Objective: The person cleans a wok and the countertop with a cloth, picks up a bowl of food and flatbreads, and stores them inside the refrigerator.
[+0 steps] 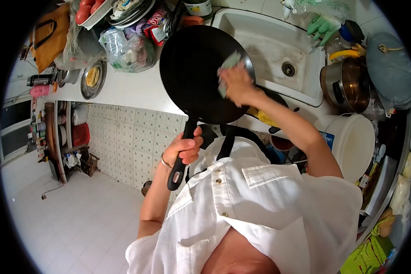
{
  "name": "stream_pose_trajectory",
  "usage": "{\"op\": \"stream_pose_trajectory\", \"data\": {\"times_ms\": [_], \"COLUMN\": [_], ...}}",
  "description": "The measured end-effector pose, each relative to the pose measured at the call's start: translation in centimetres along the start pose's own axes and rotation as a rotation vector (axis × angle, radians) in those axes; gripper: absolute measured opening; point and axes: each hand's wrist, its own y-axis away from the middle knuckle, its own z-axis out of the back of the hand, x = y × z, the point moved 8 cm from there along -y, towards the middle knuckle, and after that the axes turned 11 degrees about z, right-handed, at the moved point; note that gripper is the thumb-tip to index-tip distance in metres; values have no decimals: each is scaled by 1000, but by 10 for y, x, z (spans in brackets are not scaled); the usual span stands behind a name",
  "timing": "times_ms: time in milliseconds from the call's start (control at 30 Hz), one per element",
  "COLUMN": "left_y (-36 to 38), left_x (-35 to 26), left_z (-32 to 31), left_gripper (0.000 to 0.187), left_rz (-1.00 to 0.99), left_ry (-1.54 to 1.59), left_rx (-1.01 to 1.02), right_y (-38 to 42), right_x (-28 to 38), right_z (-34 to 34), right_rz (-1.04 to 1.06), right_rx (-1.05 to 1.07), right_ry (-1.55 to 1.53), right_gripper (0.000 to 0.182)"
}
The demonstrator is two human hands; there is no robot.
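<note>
A large black frying pan (192,64) is held over the counter, its right side overlapping the near left part of the sink. My left hand (183,149) is wrapped round the pan's black handle (176,175). Inside the pan, my right hand (240,86) presses a pale green cloth (232,60) against the right part of the inner surface. The hand and cloth are slightly blurred, and the fingers partly cover the cloth.
Behind the pan lies a white sink (265,41) with a drain. Pots (347,84) and a white bucket (351,146) stand to the right. Plastic bags (128,50), a plate with flat food (93,78) and tomatoes (83,13) crowd the left counter.
</note>
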Motion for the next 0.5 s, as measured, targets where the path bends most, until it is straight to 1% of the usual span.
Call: {"op": "stream_pose_trajectory", "data": {"times_ms": [33,67,100,133,167,200,233,300,367,433,467,500], "left_y": [-3,-6,-8,-8,-6,-2,0,-1,3,10,13,13], "left_x": [4,7,8,4,4,6,8,9,7,-2,-3,-1], "left_z": [0,4,8,5,5,6,3,1,-8,-21,-25,-21], "left_gripper": [23,23,23,23,23,22,22,22,23,22,22,22], "left_rz": [14,17,19,14,46,81,77,145,149,93,59,58], "left_ry": [-43,-96,-153,-165,-249,-326,-329,-406,-413,-262,-190,-191], "left_rx": [-46,-84,-121,-122,-181,-241,-247,-330,-321,-199,-101,-100], "right_y": [-1,6,23,26,14,9,2,-36,-71,-96,-96,-91], "right_x": [25,61,90,102,102,100,93,79,44,6,-16,-36], "right_z": [-9,1,45,79,81,106,130,152,157,132,116,100], "right_rz": [61,230,444,568,446,528,613,604,426,106,74,42], "right_rx": [46,37,88,-217,-260,-448,-644,-976,-1163,-813,-739,-663], "right_ry": [-664,-904,-1040,-1224,-1475,-1667,-1849,-1517,-876,-240,-119,4], "right_gripper": [73,68,64,66,67,68,68,66,58,56,56,56]}}
